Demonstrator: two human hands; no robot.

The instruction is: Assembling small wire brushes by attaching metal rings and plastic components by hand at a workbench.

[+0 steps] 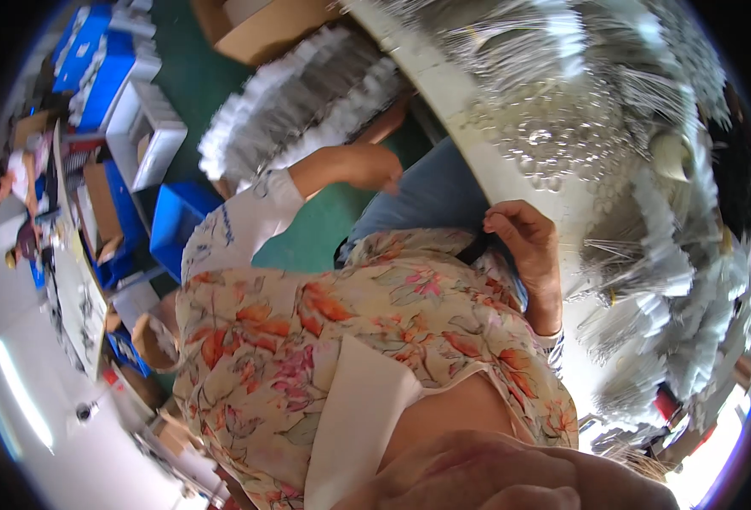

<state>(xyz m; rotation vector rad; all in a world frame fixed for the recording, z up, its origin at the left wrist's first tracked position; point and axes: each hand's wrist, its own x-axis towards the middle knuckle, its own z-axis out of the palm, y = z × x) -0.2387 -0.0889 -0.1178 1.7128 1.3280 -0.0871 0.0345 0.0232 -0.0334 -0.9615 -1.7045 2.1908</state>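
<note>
The floor [214, 76] is dark green. A white worktable [512, 161] curves across the upper right, its edge running from top centre down to the right. Blue crates [103, 64] and white bins [150, 136] stand on the floor at upper left; another blue crate [176, 225] sits lower down. A cardboard box [261, 30] lies at top centre, with smaller cartons [99, 208] at left. A long light bench [73, 280] runs along the left side. Bright daylight enters at lower right [707, 472]; a pale strip of light [18, 391] shows at lower left.
</note>
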